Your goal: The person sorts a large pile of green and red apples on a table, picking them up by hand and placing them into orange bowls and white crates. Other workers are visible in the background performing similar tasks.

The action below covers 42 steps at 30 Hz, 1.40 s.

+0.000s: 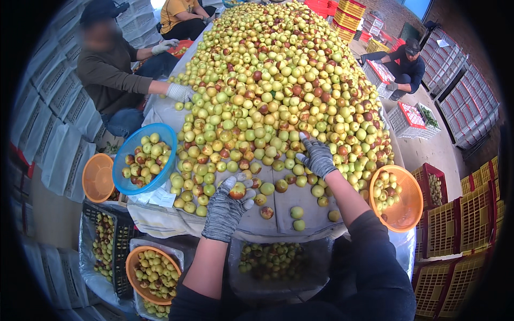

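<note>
My left hand (227,206), in a grey knitted glove, is turned palm up at the near left of the table, with a yellow-red jujube fruit (237,190) held in its fingers. My right hand (317,156), in a matching glove, rests with fingers spread at the near edge of a large heap of green, yellow and reddish jujubes (281,88). No fruit shows in its grasp, though its palm is hidden. Between and below the hands, loose fruits lie scattered on the grey cloth (283,204) covering the table.
A blue basin (172,140) of fruit stands at the table's left corner, an orange colander (413,208) at the right. Beneath the near edge sits a lined crate (277,287) with fruit. Co-workers sit left; a gloved hand (179,92) touches the heap. Another person squats at right.
</note>
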{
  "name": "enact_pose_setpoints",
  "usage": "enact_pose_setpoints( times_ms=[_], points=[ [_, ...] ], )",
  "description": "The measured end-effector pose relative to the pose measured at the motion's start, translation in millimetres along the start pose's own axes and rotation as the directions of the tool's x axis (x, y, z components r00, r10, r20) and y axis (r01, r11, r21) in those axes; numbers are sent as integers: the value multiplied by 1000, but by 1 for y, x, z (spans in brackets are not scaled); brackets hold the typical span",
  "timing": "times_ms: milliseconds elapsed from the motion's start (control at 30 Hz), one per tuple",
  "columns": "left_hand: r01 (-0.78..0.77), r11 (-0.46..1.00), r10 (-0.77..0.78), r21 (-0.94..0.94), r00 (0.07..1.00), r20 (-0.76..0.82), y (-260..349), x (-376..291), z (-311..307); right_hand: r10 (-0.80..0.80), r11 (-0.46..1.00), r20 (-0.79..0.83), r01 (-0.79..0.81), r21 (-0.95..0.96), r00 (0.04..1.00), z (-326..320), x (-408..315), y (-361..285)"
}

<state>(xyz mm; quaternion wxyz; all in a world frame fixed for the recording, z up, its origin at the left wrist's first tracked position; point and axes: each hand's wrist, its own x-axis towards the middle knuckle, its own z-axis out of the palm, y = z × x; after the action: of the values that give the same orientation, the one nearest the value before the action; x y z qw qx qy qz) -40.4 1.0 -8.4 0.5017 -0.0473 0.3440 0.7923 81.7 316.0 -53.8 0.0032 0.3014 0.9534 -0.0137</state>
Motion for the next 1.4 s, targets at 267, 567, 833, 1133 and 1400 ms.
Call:
enact_pose_setpoints(
  times_ms=[267, 567, 833, 1133, 1400],
  points=[
    [6, 1000, -6, -24, 1000, -17, 8, -8, 6, -395, 838, -42, 379, 393, 918, 3, -97, 1],
    [-1, 1000, 1, 25, 1000, -22, 7, -9, 8, 257, 961, -100, -265, -79, 961, -1, -61, 54],
    [-17, 1000, 18, 21, 999, -28, 7, -12, 2, 52, 986, -79, -38, 162, 996, 9, -88, 8],
    [-15, 1000, 15, 4, 1000, -12, 5, -5, 1, 28, 981, -105, -7, 196, 994, 18, 15, -4],
    [-6, 1000, 6, 10, 999, 41, 10, -8, 3, -132, 972, 282, 68, 224, 950, 9, 50, 16]
  ],
)
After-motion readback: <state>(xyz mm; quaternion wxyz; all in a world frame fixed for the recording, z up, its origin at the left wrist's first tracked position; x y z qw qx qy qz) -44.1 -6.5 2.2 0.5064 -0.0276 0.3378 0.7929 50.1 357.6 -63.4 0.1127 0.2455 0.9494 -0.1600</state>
